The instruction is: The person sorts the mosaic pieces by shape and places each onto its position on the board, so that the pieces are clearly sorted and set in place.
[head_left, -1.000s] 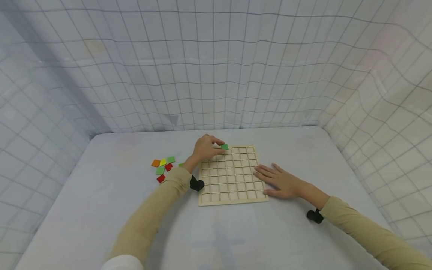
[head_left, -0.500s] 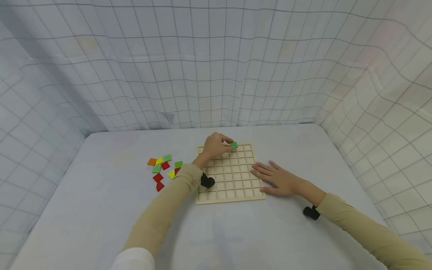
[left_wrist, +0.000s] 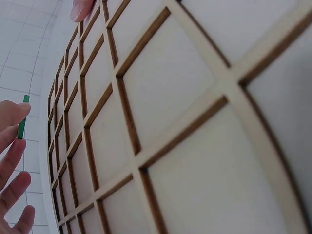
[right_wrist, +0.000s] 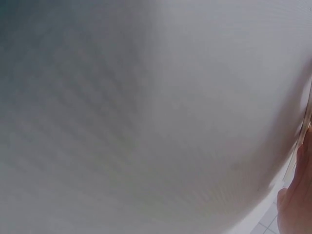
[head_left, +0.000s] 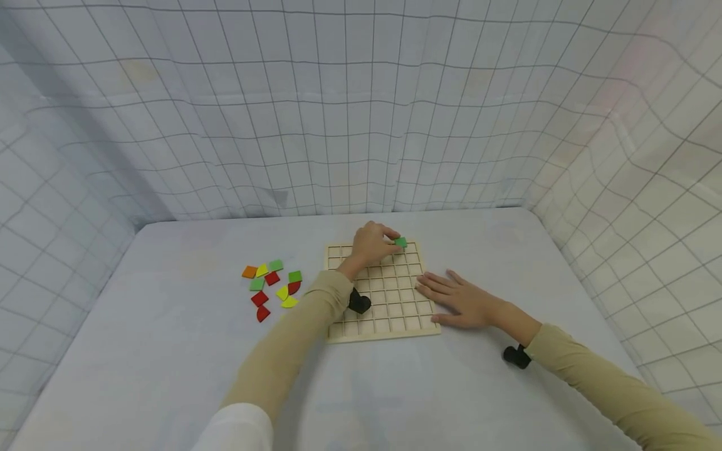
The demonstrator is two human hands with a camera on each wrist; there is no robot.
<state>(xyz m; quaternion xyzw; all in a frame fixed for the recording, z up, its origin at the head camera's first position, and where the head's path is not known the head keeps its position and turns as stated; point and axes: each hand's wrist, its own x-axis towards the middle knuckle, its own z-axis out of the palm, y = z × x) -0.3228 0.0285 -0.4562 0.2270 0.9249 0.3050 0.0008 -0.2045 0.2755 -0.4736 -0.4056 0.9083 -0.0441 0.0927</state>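
Observation:
My left hand (head_left: pixel 372 243) pinches a green square tile (head_left: pixel 401 242) between thumb and fingers, over the back right part of a wooden grid board (head_left: pixel 383 339). In the left wrist view the green tile (left_wrist: pixel 23 117) shows edge-on at the fingertips, with the board's square cells (left_wrist: pixel 165 63) filling the rest. My right hand (head_left: pixel 462 302) lies flat with straight fingers, its fingertips on the board's right edge. Only part of the right hand (right_wrist: pixel 296 195) shows in the right wrist view.
Left of the board lie loose tiles on the white table (head_left: pixel 169 351): an orange tile (head_left: pixel 250 272), several green and red ones such as a red tile (head_left: pixel 260 299), and yellow quarter-round pieces (head_left: pixel 289 302). A grid-patterned white curtain (head_left: pixel 316 125) encloses the back and sides.
My left hand has moved right along the board's back row, carrying the green tile. The right hand stays at the board's right edge. More loose tiles show beside the left sleeve.

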